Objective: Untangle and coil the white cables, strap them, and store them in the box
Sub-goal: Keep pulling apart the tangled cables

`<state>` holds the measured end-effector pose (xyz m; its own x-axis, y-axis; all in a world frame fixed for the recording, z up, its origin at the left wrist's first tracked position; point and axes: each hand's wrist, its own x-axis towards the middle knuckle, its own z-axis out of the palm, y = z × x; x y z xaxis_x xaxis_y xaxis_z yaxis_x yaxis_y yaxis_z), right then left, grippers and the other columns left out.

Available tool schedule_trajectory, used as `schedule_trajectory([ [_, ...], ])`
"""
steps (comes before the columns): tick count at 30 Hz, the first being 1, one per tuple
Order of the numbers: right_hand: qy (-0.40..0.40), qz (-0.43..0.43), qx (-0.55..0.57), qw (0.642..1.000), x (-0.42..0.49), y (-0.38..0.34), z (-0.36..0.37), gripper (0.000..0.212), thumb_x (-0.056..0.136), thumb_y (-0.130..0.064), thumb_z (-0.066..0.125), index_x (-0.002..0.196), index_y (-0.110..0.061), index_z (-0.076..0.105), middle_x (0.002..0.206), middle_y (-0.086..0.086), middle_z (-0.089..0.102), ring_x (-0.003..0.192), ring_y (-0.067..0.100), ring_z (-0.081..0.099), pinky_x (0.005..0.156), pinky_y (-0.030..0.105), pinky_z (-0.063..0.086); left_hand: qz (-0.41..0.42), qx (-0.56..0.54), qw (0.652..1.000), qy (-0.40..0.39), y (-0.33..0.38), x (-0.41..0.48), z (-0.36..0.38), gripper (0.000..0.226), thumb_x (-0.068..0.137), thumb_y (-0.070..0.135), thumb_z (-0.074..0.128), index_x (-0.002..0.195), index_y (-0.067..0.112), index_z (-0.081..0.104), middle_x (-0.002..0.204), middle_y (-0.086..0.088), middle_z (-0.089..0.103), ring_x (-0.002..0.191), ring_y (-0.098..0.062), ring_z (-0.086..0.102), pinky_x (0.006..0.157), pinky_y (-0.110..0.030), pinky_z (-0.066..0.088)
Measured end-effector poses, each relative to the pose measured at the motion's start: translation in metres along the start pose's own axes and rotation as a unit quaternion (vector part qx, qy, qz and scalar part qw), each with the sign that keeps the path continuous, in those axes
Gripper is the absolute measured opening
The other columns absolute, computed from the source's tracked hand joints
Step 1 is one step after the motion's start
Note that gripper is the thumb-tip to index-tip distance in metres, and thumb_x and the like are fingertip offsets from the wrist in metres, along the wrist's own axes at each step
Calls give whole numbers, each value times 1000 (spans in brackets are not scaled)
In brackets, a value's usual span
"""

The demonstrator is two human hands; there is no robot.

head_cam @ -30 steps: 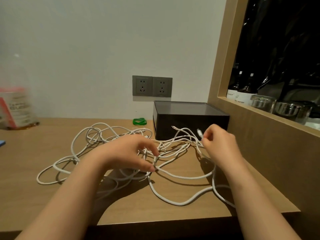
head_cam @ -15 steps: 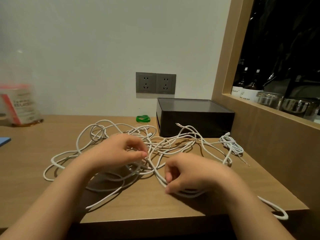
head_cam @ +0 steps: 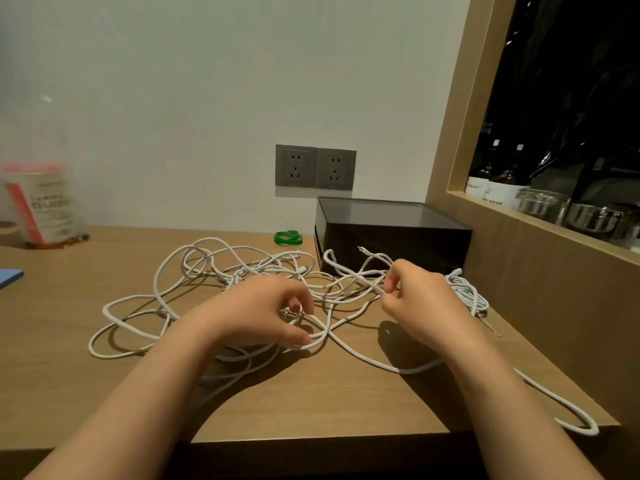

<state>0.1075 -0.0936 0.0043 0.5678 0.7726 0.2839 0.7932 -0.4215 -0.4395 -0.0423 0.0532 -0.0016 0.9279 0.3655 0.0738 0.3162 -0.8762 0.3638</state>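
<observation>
On the desk (head_cam: 346, 403), in front of the dark box (head_cam: 391, 237), the white cables (head_cam: 207, 268) lie in one loose tangle (a loop hangs over the front edge), so untangling is the step in hand. The left hand (head_cam: 263, 313) curls its grip round a strand mid-heap, and the right hand (head_cam: 419, 299) pinches another near the box. Next, I judge, one strand must be drawn free without tightening the crossings.

Home-like room: wooden desk (head_cam: 311, 403) against white wall, twin sockets (head_cam: 315, 167), wood-framed niche (head_cam: 460, 133) holding bottles (head_cam: 498, 188) and glass jars (head_cam: 540, 204); kitchen or hotel, cannot tell.
</observation>
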Motion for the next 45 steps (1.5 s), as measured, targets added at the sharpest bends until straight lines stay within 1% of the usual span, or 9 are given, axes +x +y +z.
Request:
schedule_trajectory([
  [7,-259,-56,-9,964,-7,-7,6,21,78,-37,70,83,-25,53,88,-7,55,77,6,49,65,22,42,8,-38,998,-43,2,0,-1,12,81,48,63,89,39,60,108,16,50,102,-1,48,92,-27,46],
  [11,-184,-40,-36,981,-1,-2,11,12,87,-29,61,79,-24,54,82,-7,53,74,6,48,58,17,36,8,23,996,-85,1,-4,-4,13,76,44,70,83,38,60,120,15,44,111,-3,42,98,-27,43],
  [19,-98,-97,113,984,-3,-14,5,24,85,-28,65,102,-39,53,78,-10,55,71,4,53,57,14,38,53,-81,987,126,16,-1,-8,10,82,37,63,74,42,59,97,15,50,91,-1,49,77,-19,44],
  [24,23,-68,201,977,1,-22,-1,7,91,-27,56,91,-26,63,69,-3,59,64,12,57,62,29,52,75,-49,975,204,25,-2,-15,17,85,28,61,79,42,54,85,15,55,82,-2,52,74,-23,48],
  [28,136,-20,266,954,2,-23,-15,9,91,-24,57,84,-25,62,65,1,62,58,11,62,57,26,53,11,18,976,219,25,1,-13,23,87,26,59,76,41,45,85,16,53,82,-3,52,79,-29,50],
  [33,245,70,421,871,-3,-12,-46,12,93,-18,53,86,-16,62,52,-2,51,41,8,42,38,16,35,-105,178,967,152,19,6,-3,22,87,27,61,103,40,54,117,10,52,116,-16,46,98,-39,35],
  [36,256,112,494,823,-7,-2,-61,13,93,-11,52,84,-11,61,46,-2,54,35,8,37,32,15,29,-161,216,947,177,19,8,-4,23,90,34,56,112,40,54,125,6,48,122,-19,38,102,-43,30],
  [40,201,78,505,836,-11,-2,-62,14,93,-8,48,83,-10,59,48,0,61,36,10,44,32,17,32,-98,104,944,296,36,16,1,40,88,41,57,127,32,49,127,5,51,121,-16,41,100,-36,35],
  [45,127,5,531,838,-17,-7,-68,15,92,-3,45,81,-8,55,53,4,62,42,15,54,35,20,40,-36,-113,967,224,57,32,16,35,90,27,58,124,30,51,122,5,52,93,-8,47,84,-22,40],
])
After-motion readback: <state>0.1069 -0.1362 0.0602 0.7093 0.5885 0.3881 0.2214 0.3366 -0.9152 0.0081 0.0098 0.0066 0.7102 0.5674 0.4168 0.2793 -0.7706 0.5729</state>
